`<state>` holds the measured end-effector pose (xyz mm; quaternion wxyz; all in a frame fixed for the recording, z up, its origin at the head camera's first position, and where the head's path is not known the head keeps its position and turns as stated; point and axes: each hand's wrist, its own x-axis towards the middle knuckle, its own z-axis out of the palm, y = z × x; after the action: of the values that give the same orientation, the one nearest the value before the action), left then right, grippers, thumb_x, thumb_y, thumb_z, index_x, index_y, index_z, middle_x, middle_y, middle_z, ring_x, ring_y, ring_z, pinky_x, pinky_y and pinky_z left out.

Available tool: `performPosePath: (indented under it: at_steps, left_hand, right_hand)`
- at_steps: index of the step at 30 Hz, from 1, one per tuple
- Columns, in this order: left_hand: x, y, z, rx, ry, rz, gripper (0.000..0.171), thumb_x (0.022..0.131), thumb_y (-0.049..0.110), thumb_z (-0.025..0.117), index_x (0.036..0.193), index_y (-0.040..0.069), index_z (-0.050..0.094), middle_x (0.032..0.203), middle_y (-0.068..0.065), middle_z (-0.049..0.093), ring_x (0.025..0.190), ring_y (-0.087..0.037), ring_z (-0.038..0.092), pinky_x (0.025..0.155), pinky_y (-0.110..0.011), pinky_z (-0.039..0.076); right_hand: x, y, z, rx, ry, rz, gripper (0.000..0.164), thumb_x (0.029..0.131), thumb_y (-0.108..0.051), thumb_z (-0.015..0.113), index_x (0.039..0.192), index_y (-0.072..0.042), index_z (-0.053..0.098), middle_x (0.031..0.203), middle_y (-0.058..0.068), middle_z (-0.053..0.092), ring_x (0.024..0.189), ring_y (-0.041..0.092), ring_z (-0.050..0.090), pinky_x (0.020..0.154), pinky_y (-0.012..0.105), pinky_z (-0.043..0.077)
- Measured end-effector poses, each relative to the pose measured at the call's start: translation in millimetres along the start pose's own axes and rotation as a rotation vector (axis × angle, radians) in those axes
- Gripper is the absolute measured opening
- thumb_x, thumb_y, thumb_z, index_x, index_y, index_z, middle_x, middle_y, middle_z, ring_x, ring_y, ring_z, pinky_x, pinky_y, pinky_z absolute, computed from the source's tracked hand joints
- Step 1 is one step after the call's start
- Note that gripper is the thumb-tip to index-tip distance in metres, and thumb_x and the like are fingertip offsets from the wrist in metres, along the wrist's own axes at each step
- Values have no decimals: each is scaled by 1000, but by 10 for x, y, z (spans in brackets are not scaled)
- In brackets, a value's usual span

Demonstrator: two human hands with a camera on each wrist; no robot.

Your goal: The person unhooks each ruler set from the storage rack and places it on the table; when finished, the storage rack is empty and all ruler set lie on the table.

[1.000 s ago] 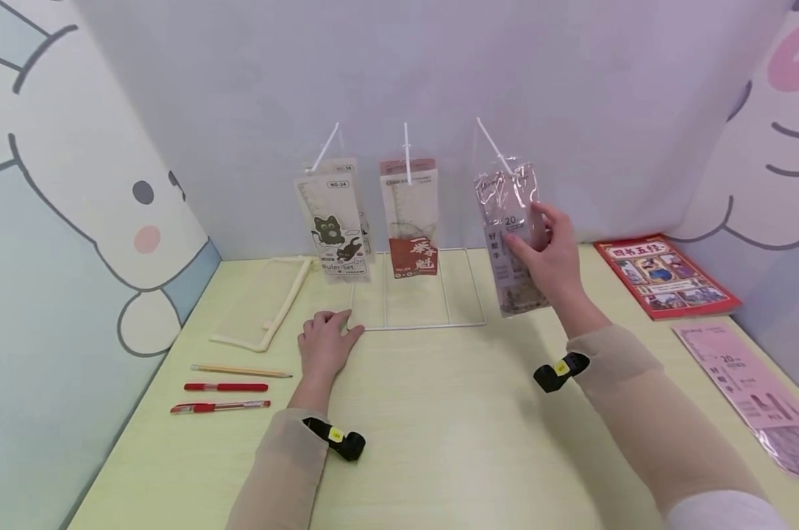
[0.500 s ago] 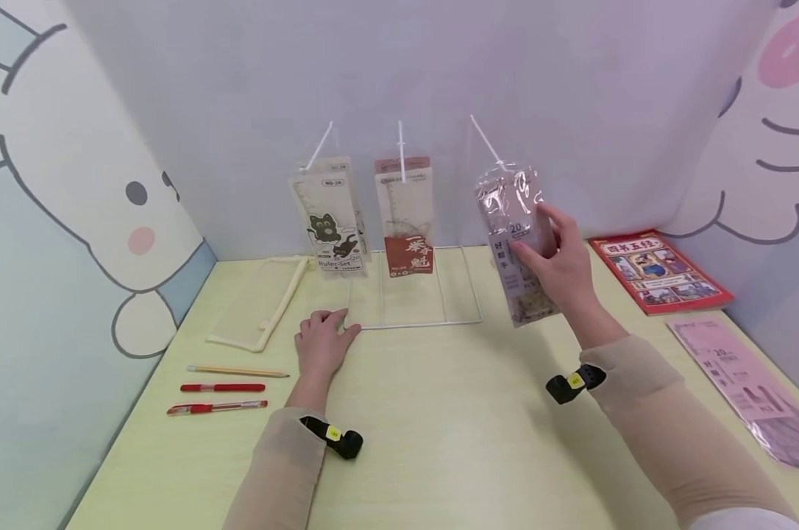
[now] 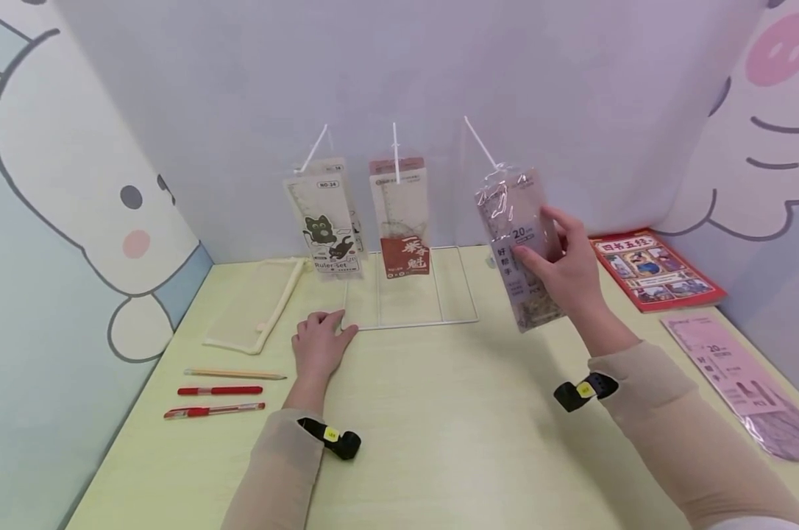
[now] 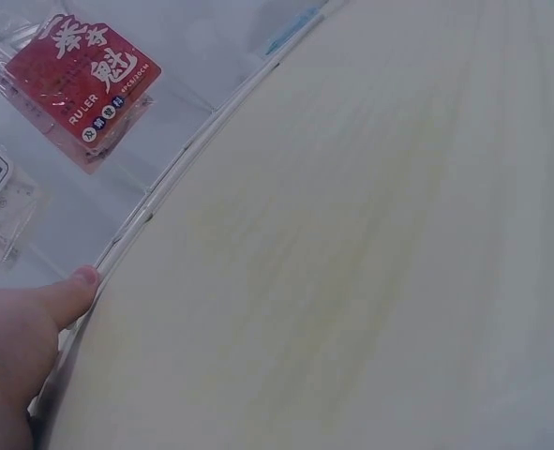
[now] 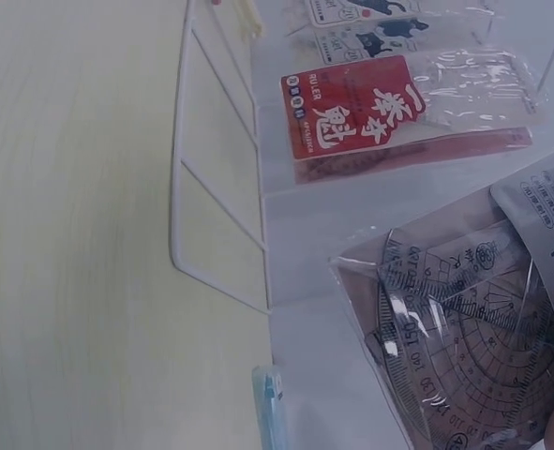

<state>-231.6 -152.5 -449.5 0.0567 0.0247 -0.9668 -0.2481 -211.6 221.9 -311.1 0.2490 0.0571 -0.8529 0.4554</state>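
Note:
My right hand [image 3: 565,265] pinches a clear ruler-set packet [image 3: 508,213] with a purple-grey card, thumb in front and fingers along its right edge. The packet's top is at the tip of the right hook [image 3: 480,141] of a white wire rack [image 3: 413,324]; whether it still hangs there I cannot tell. Through its film a protractor [image 5: 483,347] shows in the right wrist view. My left hand [image 3: 320,344] grips the front left corner of the rack's base, its thumb [image 4: 75,295] against the wire. Cat-printed ruler sets [image 3: 323,221] and red-and-cream ruler sets [image 3: 402,221] hang from the other hooks.
On the left lie a mesh pouch [image 3: 254,305], a pencil [image 3: 234,374] and two red pens [image 3: 221,390]. A red book [image 3: 658,271] and a pink ruler packet [image 3: 724,361] lie on the right. Behind the rack stands a pale wall [image 3: 399,66]. A light-blue item [image 5: 270,403] lies beside the rack.
My right hand has drawn the packet a little forward, down and to the right, towards the hook's tip. My left hand stays at the rack's corner. The view has shifted slightly.

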Motion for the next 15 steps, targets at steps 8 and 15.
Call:
performPosePath:
  at_steps: [8,15]
  left_hand:
    - [-6,-13,1,-11,1,-2,53,89,50,56,133,21,55,130,-14,44,116,-37,36,92,-56,28]
    - [-18,-18,-10,-20,0,-5,52,90,50,56,133,21,54,129,-14,44,115,-37,36,93,-56,27]
  right_hand:
    - [-52,13,-101,-6,-6,3,69,84,-23,71,141,-30,33,107,8,52,88,11,55,73,22,48]
    - [-85,174,-200,-56,-55,31,70,85,-28,69,142,-31,30,105,12,51,85,17,53,67,22,46]
